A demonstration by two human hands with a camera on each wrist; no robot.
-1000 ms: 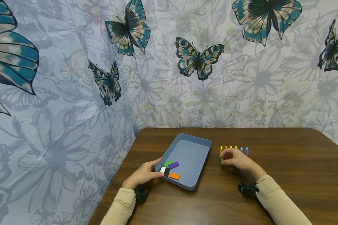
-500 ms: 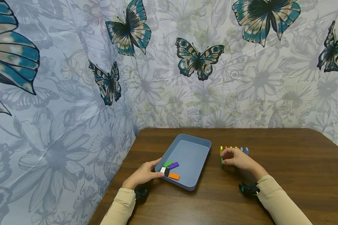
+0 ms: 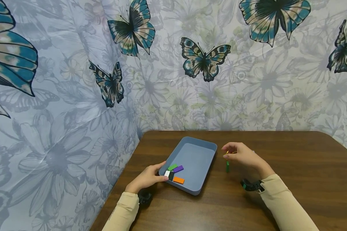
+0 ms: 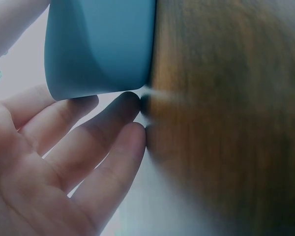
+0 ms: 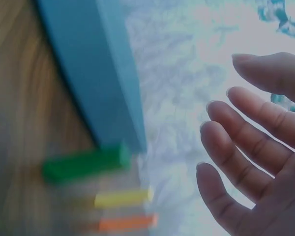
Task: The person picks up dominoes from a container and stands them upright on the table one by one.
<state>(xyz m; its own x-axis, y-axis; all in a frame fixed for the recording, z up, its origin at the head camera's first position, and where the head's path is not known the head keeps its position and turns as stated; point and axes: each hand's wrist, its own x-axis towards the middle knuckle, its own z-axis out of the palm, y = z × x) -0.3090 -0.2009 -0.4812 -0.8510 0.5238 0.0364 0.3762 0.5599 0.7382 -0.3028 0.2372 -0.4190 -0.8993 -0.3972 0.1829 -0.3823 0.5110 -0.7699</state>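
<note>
My left hand [image 3: 146, 179] holds the near left corner of a blue-grey tray [image 3: 198, 163], thumb at the rim and fingers along the outside wall [image 4: 98, 49]. Inside that corner lie small domino-like blocks: white [image 3: 166, 174], black [image 3: 171, 176], green [image 3: 172, 167], purple [image 3: 178, 169] and orange [image 3: 178, 180]. Right of the tray, my right hand [image 3: 243, 158] hovers with loosely bent fingers and nothing between them. Below its fingertips a dark green block [image 3: 227, 166] stands upright on the table. The right wrist view shows yellow [image 5: 123, 198] and orange [image 5: 128, 223] blocks standing beyond it.
The brown wooden table [image 3: 300, 173] reaches back to a wall [image 3: 167, 106] covered in butterfly and flower print. My right hand hides most of the standing row in the head view. A dark band [image 3: 251, 185] sits at my right wrist.
My right hand has let go of the dark green block and risen slightly, up and to the left. That block stays standing. My left hand and the tray have kept their place.
</note>
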